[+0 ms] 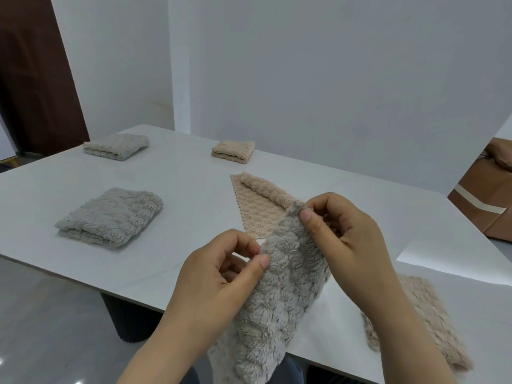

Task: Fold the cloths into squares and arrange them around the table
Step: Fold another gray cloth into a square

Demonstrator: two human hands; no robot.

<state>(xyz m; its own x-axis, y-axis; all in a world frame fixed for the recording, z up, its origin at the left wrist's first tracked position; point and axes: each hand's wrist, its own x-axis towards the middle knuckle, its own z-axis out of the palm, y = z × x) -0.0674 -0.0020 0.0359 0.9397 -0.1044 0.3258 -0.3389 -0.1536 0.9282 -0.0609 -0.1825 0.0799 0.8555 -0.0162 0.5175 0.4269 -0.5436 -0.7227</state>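
The left hand (221, 278) and right hand (349, 231) each pinch a top corner of the grey cloth (282, 300) drooping below them; it looks soft, light and floppy, best held by its corners.

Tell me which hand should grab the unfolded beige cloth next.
Right, probably: the right hand pinches the grey cloth right next to the unfolded beige cloth; the left hand is farther from it.
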